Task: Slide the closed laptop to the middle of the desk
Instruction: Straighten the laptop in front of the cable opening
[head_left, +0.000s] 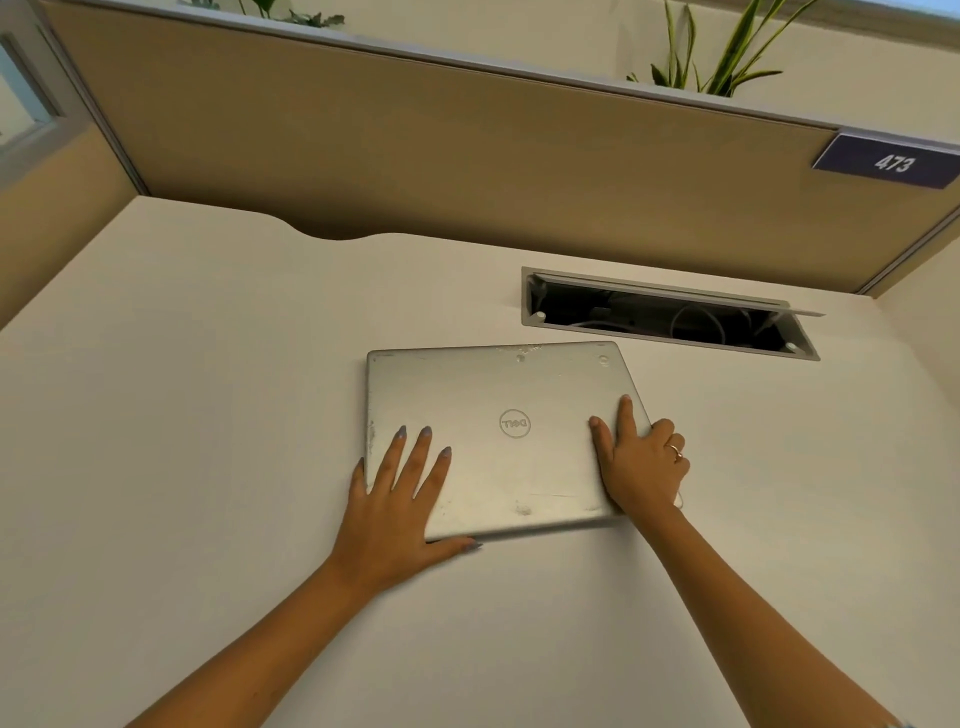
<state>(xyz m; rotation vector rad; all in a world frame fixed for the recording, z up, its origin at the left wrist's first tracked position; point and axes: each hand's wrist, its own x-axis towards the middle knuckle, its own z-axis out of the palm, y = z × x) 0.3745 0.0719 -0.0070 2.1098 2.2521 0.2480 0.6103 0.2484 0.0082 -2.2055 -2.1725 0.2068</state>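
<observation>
Silver and scuffed, the closed laptop (498, 436) lies flat on the pale tabletop (182, 389) a little right of the frame's centre, its round logo facing up and its body turned slightly askew to the tabletop's edges. The left hand (400, 499) rests palm-down on the lid's lower left corner, fingers (418, 457) spread and flat on the metal, the thumb reaching along the near edge and the little finger hanging off the left side. The right hand (641, 462) covers the lower right corner: two fingers lie stretched on the lid while the others curl over the right edge, one wearing a ring (675, 451). Neither hand closes around the laptop; both press on it. Just beyond the laptop's upper right corner an open cable hatch (670, 314) is sunk into the tabletop, dark inside with pale cords showing. A tan partition (415, 156) stands along the top of the frame, carrying a dark plate (891, 161) marked 473 at upper right, with green leaves (727, 47) above it.
</observation>
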